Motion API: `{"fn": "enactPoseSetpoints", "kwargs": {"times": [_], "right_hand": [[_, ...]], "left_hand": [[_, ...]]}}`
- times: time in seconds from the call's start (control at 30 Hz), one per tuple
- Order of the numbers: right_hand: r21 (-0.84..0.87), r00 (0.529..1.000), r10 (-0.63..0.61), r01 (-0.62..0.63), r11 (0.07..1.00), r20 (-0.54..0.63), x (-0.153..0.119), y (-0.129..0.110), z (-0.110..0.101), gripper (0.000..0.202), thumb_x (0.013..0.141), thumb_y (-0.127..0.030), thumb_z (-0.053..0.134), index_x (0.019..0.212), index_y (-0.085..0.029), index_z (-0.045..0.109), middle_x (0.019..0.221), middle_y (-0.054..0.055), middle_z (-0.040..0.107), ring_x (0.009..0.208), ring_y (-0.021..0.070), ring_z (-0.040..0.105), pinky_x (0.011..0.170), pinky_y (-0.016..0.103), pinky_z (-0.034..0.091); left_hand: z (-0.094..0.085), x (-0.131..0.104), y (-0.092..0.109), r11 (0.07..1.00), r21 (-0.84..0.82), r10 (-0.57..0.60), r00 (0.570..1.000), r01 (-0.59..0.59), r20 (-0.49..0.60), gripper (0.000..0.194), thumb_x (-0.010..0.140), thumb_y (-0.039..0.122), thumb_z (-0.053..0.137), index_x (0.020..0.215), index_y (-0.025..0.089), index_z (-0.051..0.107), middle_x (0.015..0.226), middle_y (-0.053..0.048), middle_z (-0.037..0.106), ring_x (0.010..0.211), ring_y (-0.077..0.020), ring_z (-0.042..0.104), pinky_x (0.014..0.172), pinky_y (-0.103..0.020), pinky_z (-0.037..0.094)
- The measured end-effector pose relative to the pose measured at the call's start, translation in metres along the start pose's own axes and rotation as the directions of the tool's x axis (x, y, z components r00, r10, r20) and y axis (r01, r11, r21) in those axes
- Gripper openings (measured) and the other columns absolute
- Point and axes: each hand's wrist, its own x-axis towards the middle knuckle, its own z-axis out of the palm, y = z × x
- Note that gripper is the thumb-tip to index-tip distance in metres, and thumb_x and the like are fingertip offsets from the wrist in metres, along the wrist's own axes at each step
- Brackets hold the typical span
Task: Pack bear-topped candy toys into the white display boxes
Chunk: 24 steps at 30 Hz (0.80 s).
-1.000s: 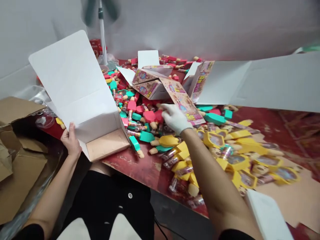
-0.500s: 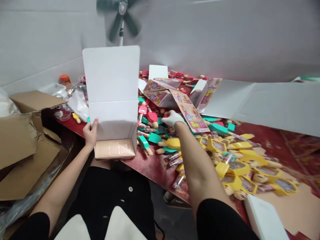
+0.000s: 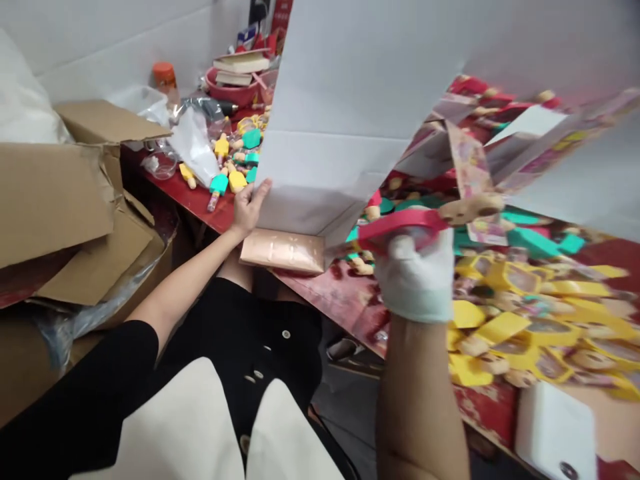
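My bare left hand (image 3: pixel 249 207) grips the left edge of an open cardboard box (image 3: pixel 335 170), thumb on its white inner face. The box's tall lid stands up, and a brown panel (image 3: pixel 285 251) shows at its bottom front. To the right of the box, my right hand (image 3: pixel 413 277) wears a white glove and is closed around a pinkish-red popsicle-shaped toy (image 3: pixel 373 229) with a tan end, blurred by motion. Below and beyond that hand lie green toys (image 3: pixel 533 241) and a heap of yellow toys (image 3: pixel 505 328) of similar shape.
Printed cardboard display pieces (image 3: pixel 467 163) stand behind the toys. A torn brown carton (image 3: pixel 50 200) is at my left. Farther back are a pink bowl (image 3: pixel 233 92) holding books and an orange-lidded jar (image 3: pixel 165 77). A white device (image 3: pixel 555 427) lies at the right table edge.
My right hand has come back from the pile, now lifting a pinkish-red toy. My view has turned left and closer, so the box appears larger. My left hand still grips its edge.
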Motion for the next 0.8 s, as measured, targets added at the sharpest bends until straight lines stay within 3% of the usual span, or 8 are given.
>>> {"fn": "enactPoseSetpoints", "kwargs": {"times": [0.1, 0.17, 0.23, 0.4, 0.5, 0.7, 0.8], "right_hand": [[-0.071, 0.984, -0.099, 0.111, 0.991, 0.145, -0.014, 0.008, 0.060, 0.047, 0.075, -0.044, 0.071, 0.115, -0.024, 0.055, 0.112, 0.006, 0.066, 0.105, 0.0204, 0.066, 0.107, 0.042, 0.052], [-0.177, 0.969, -0.062, 0.107, 0.978, 0.239, -0.016, 0.021, 0.095, 0.050, 0.078, -0.044, 0.062, 0.121, -0.021, 0.050, 0.118, 0.013, 0.065, 0.110, 0.0231, 0.066, 0.108, 0.043, 0.051], [-0.303, 0.951, 0.026, 0.072, 0.950, 0.308, -0.015, 0.034, 0.115, 0.053, 0.079, -0.041, 0.053, 0.126, -0.018, 0.046, 0.122, 0.017, 0.063, 0.114, 0.0242, 0.065, 0.110, 0.042, 0.051], [-0.549, 0.895, 0.142, 0.128, 0.826, 0.423, -0.004, 0.041, 0.115, 0.047, 0.080, -0.039, 0.055, 0.122, -0.018, 0.050, 0.117, 0.016, 0.065, 0.110, 0.0283, 0.066, 0.107, 0.046, 0.052], [-0.559, 0.838, 0.132, 0.229, 0.797, 0.530, 0.001, 0.038, 0.115, 0.043, 0.081, -0.034, 0.058, 0.120, -0.016, 0.052, 0.117, 0.016, 0.065, 0.113, 0.0317, 0.065, 0.107, 0.049, 0.051], [-0.581, 0.760, 0.149, 0.338, 0.740, 0.632, 0.009, 0.030, 0.135, 0.048, 0.084, -0.025, 0.056, 0.130, -0.016, 0.047, 0.131, 0.015, 0.061, 0.122, 0.0319, 0.061, 0.107, 0.051, 0.051], [-0.667, 0.759, 0.197, 0.378, 0.642, 0.621, 0.012, 0.023, 0.142, 0.045, 0.085, -0.026, 0.061, 0.127, -0.018, 0.047, 0.126, 0.014, 0.062, 0.113, 0.0323, 0.064, 0.099, 0.054, 0.054]], "left_hand": [[0.000, -0.001, 0.001, 0.997, -0.055, -0.053, 0.999, 0.054, 0.010, 0.044, 0.093, 0.050, 0.069, 0.064, 0.022, 0.050, 0.060, 0.003, 0.040, 0.069, -0.0130, 0.044, 0.072, -0.029, 0.039], [-0.001, -0.002, 0.001, 0.995, -0.085, -0.051, 0.998, 0.053, 0.031, 0.043, 0.092, 0.051, 0.070, 0.065, 0.021, 0.052, 0.060, 0.004, 0.041, 0.069, -0.0128, 0.044, 0.073, -0.028, 0.040], [-0.001, -0.003, 0.000, 0.996, -0.091, -0.017, 0.998, 0.022, 0.056, 0.048, 0.089, 0.060, 0.069, 0.065, 0.021, 0.053, 0.061, 0.004, 0.042, 0.068, -0.0124, 0.043, 0.072, -0.028, 0.041], [0.001, -0.008, -0.001, 1.000, -0.027, 0.011, 0.997, -0.008, 0.082, 0.057, 0.087, 0.068, 0.065, 0.061, 0.021, 0.047, 0.062, 0.003, 0.041, 0.068, -0.0127, 0.045, 0.072, -0.029, 0.042], [0.002, -0.011, 0.000, 1.000, -0.026, -0.008, 0.995, 0.011, 0.101, 0.055, 0.089, 0.070, 0.061, 0.065, 0.021, 0.052, 0.066, 0.001, 0.048, 0.073, -0.0151, 0.053, 0.075, -0.031, 0.046], [0.000, -0.010, 0.002, 0.994, -0.099, 0.055, 0.988, -0.041, 0.142, 0.058, 0.079, 0.078, 0.068, 0.093, 0.022, 0.067, 0.084, -0.005, 0.069, 0.081, -0.0191, 0.065, 0.077, -0.033, 0.052], [0.001, -0.005, 0.004, 0.993, -0.105, 0.069, 0.987, -0.054, 0.146, 0.060, 0.077, 0.081, 0.067, 0.091, 0.022, 0.068, 0.086, -0.005, 0.070, 0.080, -0.0184, 0.066, 0.076, -0.032, 0.052]]}}
